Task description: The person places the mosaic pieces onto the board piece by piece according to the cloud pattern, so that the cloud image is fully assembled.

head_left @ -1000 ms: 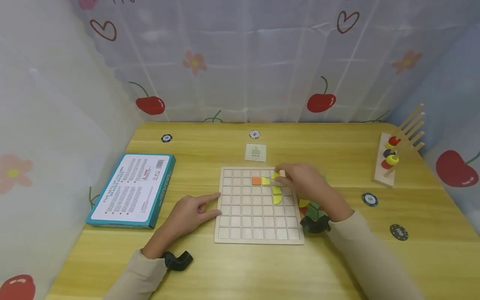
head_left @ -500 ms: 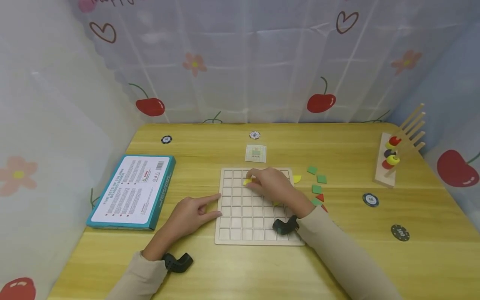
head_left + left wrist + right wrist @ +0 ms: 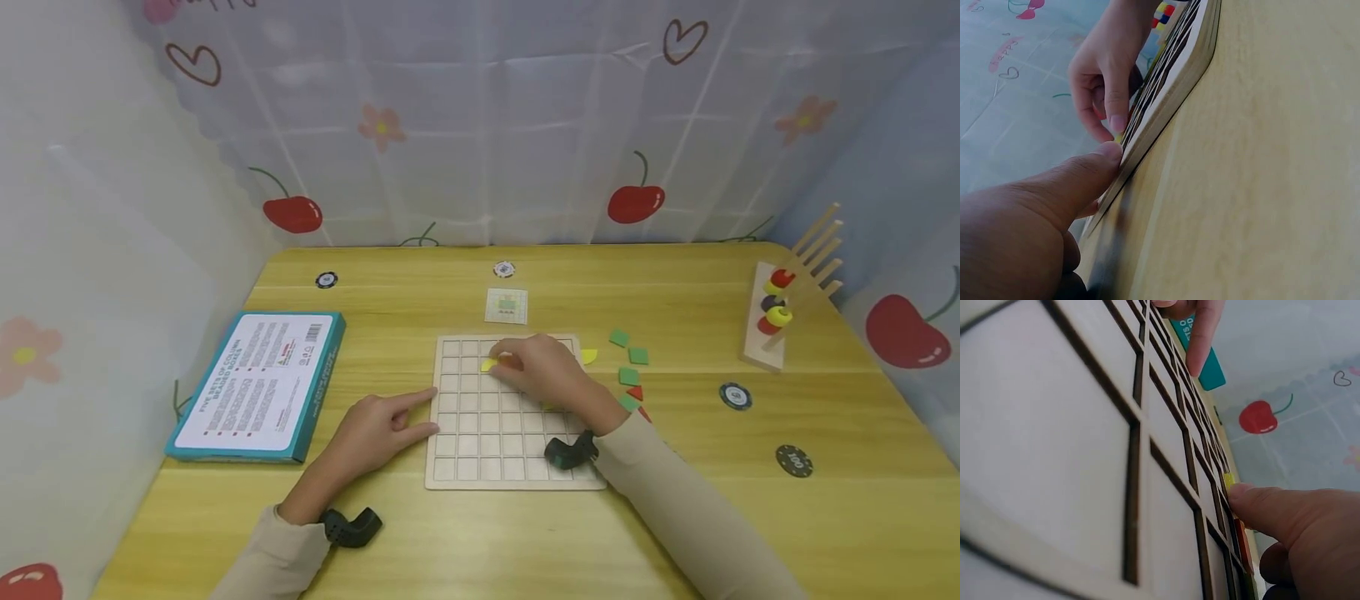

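A wooden grid board [image 3: 468,471] lies in the middle of the table. My right hand [image 3: 547,371] is over its upper part, thumb and finger pinching a yellow tile with a curved edge [image 3: 488,365] at an upper square. In the right wrist view the thumb presses on this yellow tile [image 3: 1229,480], with an orange tile [image 3: 1244,547] close beside it. The hand covers most other tiles on the board in the head view. My left hand [image 3: 371,433] touches the board's left edge with extended index finger and thumb [image 3: 1094,165].
Right of the board lie green squares [image 3: 628,377], red triangles [image 3: 635,392] and a yellow piece [image 3: 590,356]. A pattern card [image 3: 507,306] sits behind it. A blue box [image 3: 255,387] is at left, a peg stand with beads [image 3: 765,346] at right. Poker chips [image 3: 736,396] are scattered around.
My right hand has moved left across the board, from the right-hand columns to a square left of the middle, bringing a yellow tile there. The left hand stays at the board's edge.
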